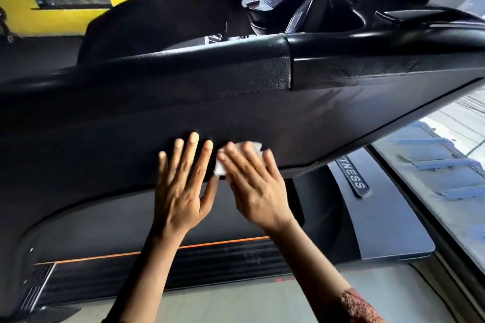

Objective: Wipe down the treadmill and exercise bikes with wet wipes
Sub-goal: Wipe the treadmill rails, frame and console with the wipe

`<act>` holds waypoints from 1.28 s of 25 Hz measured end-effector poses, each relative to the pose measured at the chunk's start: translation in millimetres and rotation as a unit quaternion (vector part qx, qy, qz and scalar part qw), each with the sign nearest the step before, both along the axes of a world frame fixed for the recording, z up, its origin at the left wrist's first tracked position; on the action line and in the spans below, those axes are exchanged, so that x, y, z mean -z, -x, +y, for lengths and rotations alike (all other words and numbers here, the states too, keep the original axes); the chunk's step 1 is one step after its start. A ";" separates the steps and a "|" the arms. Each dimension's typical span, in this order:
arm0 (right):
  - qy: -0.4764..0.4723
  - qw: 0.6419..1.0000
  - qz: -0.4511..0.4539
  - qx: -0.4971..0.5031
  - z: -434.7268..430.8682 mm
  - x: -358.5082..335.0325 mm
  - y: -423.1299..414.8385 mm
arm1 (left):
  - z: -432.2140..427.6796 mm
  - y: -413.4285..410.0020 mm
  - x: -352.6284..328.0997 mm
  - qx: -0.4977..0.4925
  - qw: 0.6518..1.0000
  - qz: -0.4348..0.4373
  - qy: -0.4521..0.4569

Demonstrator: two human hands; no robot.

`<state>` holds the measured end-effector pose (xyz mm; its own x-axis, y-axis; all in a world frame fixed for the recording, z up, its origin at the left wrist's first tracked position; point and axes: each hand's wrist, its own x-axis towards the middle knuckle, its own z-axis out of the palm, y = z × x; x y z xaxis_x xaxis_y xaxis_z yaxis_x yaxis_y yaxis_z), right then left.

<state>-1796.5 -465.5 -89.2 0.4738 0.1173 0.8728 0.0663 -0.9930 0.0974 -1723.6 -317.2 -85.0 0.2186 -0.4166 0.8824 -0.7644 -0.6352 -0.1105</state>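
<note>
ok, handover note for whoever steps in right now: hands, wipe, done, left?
Left hand: open, fingers straight, flat on the black treadmill panel, holding nothing.
Right hand: fingers straight, pressing the white wet wipe onto the same panel, right beside the left hand.
Done: wiping of this panel is under way; how much is already covered cannot be told.
Left: the rest of the panel and treadmill, then the exercise bikes, which are not in view.

White wet wipe (237,157) lies flat against the black treadmill panel (131,126)
</note>
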 end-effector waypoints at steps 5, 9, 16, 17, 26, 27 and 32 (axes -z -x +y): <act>-0.163 0.976 -0.094 0.112 -49.6 -23.6 11.2 | -9.3 2.6 -5.7 -0.005 1.000 0.005 0.028; -0.050 0.998 -0.033 0.037 -20.3 -3.3 7.7 | -18.4 5.7 -7.6 -0.004 0.999 0.006 0.031; -0.137 0.977 -0.126 0.104 -95.4 -56.3 27.6 | -53.5 18.5 -21.8 -0.009 0.999 -0.009 0.048; -0.172 0.973 -0.122 0.094 -94.8 -55.3 28.5 | -59.7 20.9 -24.0 -0.007 0.999 -0.009 0.050; -0.013 0.988 -0.131 0.086 -172.2 -70.1 57.2 | -121.3 40.8 -42.9 0.006 0.998 -0.040 0.046; -0.040 0.984 -0.144 0.100 -181.9 -67.5 62.2 | -126.8 42.4 -44.8 0.006 0.998 -0.044 0.046; -0.228 0.955 -0.164 0.092 -180.0 -65.4 63.9 | -144.5 48.9 -49.6 0.003 0.997 -0.048 0.052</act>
<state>-1860.4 -645.5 -23.7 0.1425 -0.3692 0.9184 -0.0737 -0.9292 -0.3621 -1772.5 -461.8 -35.4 0.1281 -0.3225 0.9379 -0.7572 -0.6425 -0.1175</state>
